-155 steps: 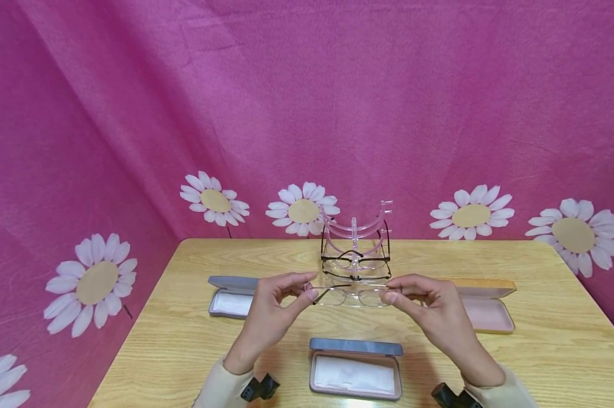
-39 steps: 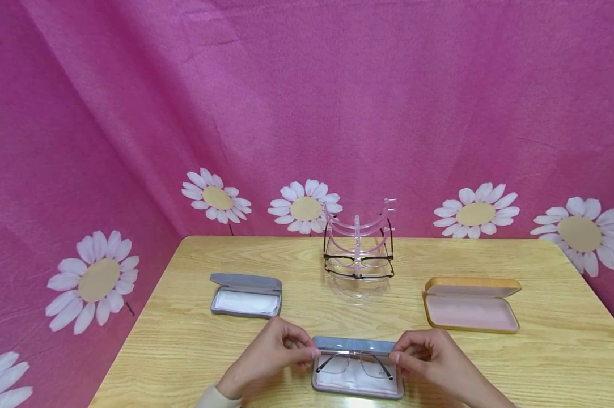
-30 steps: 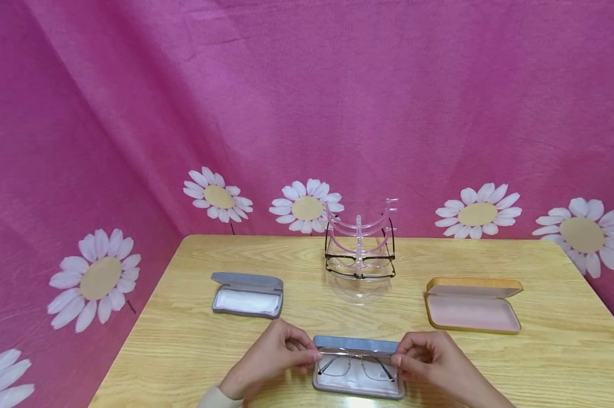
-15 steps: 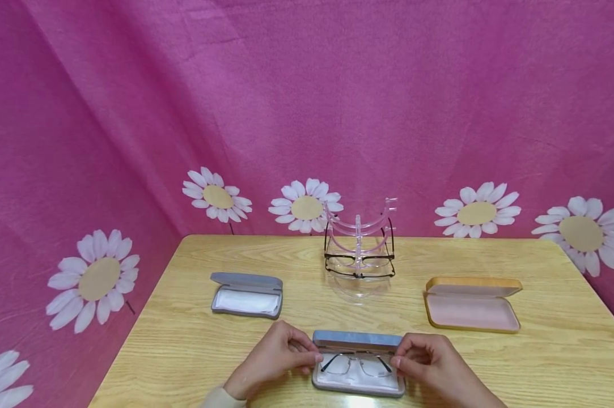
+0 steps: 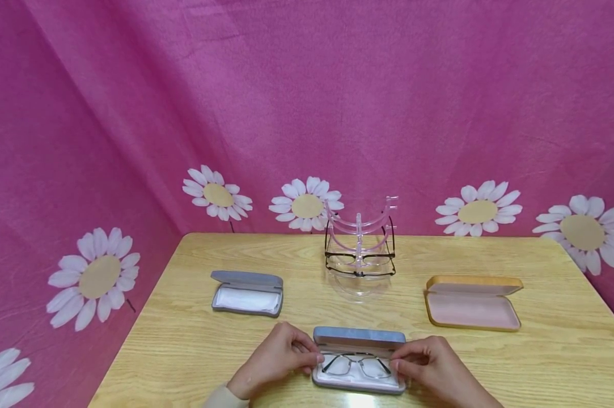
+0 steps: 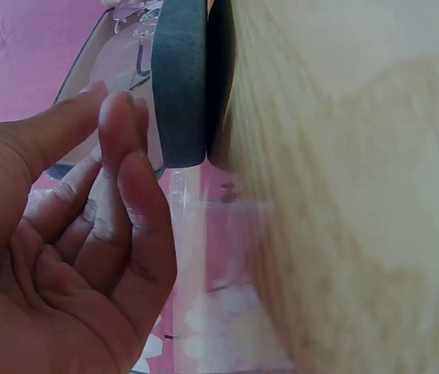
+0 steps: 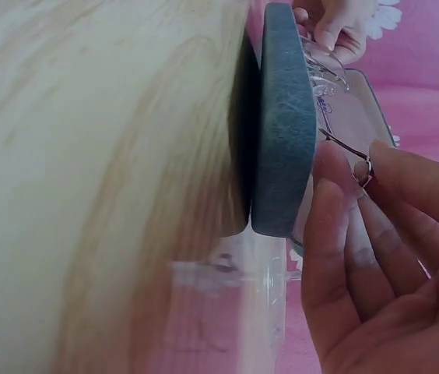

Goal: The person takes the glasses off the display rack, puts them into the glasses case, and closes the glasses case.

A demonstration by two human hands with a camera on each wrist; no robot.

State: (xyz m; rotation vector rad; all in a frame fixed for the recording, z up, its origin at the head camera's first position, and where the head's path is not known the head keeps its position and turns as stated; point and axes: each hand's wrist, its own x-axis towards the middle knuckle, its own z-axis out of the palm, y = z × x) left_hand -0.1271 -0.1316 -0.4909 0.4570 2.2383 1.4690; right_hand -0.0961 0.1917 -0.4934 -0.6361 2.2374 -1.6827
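In the head view, metal-framed eyeglasses [image 5: 340,366] with dark temple tips lie low inside an open blue-grey glasses case [image 5: 359,334], over a white cloth [image 5: 355,381]. My left hand [image 5: 282,358] pinches the left end of the frame between thumb and index finger. On the opposite end, my right hand [image 5: 435,361] pinches the frame near its hinge. The right wrist view shows the thumb and fingertip at that metal hinge [image 7: 366,167], beside the case's wall [image 7: 286,125]. In the left wrist view, the left fingertips meet close to the case [image 6: 179,86].
Behind the case stands a clear, pinkish display stand [image 5: 359,238] bearing black-framed glasses [image 5: 337,272]. A grey open case [image 5: 246,279] with white cloth lies at left, and a yellow-brown open case [image 5: 474,282] at right. All rest on a wooden table [image 5: 184,345].
Both hands brought the eyeglasses from in front of the stand down into the near case. Over the last second the frame sank slightly and the case's lid tipped further upright.
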